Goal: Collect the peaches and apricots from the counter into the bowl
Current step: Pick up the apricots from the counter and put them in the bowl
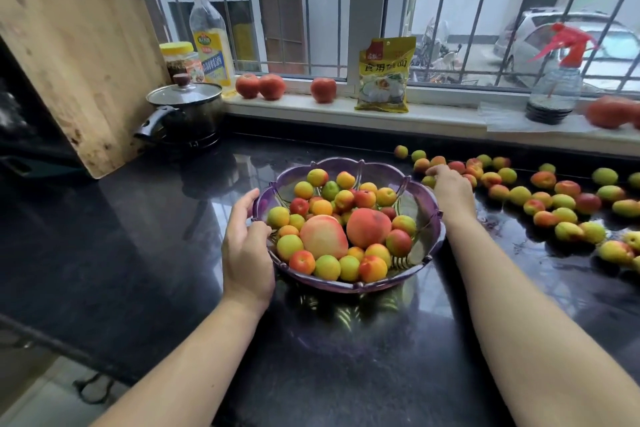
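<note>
Apricots (540, 199) lie scattered along the counter's (138, 236) far right edge under the windowsill (433, 114); the purple bowl (427, 243) mid-counter already holds many, plus two peaches (346, 232). My left hand (247, 253) grips the bowl's left rim. My right hand (450, 189) reaches over the nearest apricots, fingers curled down, though I cannot tell whether they hold one; next I must lift fruit across the rim.

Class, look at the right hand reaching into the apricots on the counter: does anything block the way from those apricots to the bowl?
Nothing visible does. The right hand rests on the nearest apricots, which lie just right of the bowl. Only bare counter and the bowl's low scalloped rim lie between. The left hand holds the opposite rim.
</note>
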`<act>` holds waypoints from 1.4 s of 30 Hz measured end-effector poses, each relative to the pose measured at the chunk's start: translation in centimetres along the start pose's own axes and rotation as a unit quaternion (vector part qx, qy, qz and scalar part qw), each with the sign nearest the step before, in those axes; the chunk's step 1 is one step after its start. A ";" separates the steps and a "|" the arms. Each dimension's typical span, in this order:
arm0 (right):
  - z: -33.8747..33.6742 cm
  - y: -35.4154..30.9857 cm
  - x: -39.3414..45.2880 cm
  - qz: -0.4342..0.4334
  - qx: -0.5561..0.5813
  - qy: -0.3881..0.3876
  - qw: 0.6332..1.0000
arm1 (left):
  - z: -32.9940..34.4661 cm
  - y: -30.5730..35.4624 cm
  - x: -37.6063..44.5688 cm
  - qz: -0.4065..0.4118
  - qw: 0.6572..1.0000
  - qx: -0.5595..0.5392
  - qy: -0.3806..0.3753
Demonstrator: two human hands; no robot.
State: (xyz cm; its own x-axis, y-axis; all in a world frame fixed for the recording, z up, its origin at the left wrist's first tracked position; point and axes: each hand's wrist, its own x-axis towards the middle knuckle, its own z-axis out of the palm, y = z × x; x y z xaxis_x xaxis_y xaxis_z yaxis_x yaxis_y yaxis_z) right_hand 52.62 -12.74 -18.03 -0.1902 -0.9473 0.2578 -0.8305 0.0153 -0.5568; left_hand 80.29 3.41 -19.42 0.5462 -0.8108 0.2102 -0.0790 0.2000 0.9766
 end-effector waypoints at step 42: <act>1.1 -4.8 5.3 -0.066 0.037 -0.033 0.997 | -0.3 -0.2 0.1 -0.001 0.999 -0.012 0.043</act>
State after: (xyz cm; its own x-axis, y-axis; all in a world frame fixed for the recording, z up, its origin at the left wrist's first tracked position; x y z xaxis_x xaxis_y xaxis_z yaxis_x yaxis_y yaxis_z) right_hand 56.11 -18.22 -14.84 -0.0458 -0.9584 0.2818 -0.8047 -0.1318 -0.5789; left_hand 80.64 3.42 -19.58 0.6157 -0.7616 0.2021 -0.0577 0.2122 0.9755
